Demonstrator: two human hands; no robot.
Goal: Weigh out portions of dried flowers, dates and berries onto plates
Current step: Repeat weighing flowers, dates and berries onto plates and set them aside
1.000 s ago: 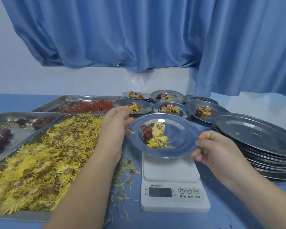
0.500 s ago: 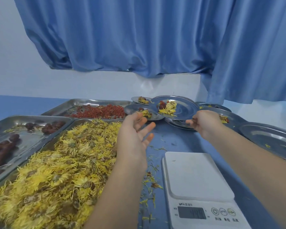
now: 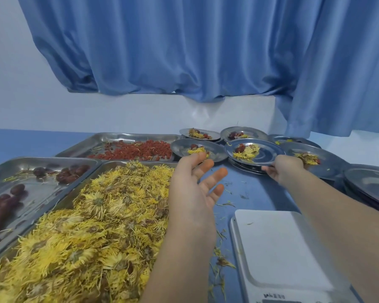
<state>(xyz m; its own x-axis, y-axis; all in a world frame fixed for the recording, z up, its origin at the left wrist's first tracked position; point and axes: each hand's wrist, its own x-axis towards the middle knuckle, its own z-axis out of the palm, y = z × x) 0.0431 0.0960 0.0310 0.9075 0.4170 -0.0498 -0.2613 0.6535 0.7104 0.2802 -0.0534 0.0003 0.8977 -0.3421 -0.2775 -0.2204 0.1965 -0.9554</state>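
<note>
Filled plate [image 3: 257, 152] off the scale [image 3: 280, 248] — right hand [image 3: 282, 171] fingers gripping its rim, left hand [image 3: 195, 189] spread, empty.

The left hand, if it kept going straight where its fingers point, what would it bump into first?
Probably the filled plate just past the fingers of the open left hand. The fingertips already overlap its near rim in the picture, though depth is unclear, so the hand may be above it.
</note>
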